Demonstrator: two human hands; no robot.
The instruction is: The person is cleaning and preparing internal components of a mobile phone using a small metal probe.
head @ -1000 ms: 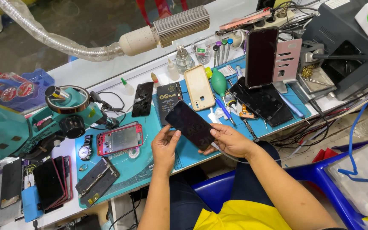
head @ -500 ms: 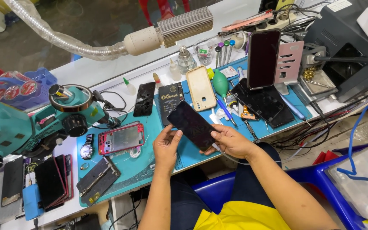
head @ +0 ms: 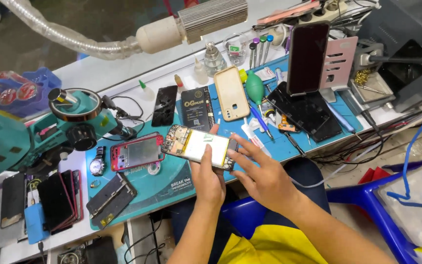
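Note:
My left hand holds an opened phone flat above the teal work mat, its back off so the white battery and circuit board show. My right hand touches the phone's right end with spread fingers, thumb and forefinger at its edge. A red phone frame lies on the mat just left of the held phone. A black packaged part and a beige phone case lie beyond it.
A teal microscope stands at left. A dark phone leans upright on a pink stand. Screwdrivers, bottles and a green air blower sit at the back. Several phones are stacked at the left front. Cables trail right.
The phone showed its dark screen side before; now it is flipped over with its open internals up, and lies more level and further left. My right hand's fingers have spread at its end.

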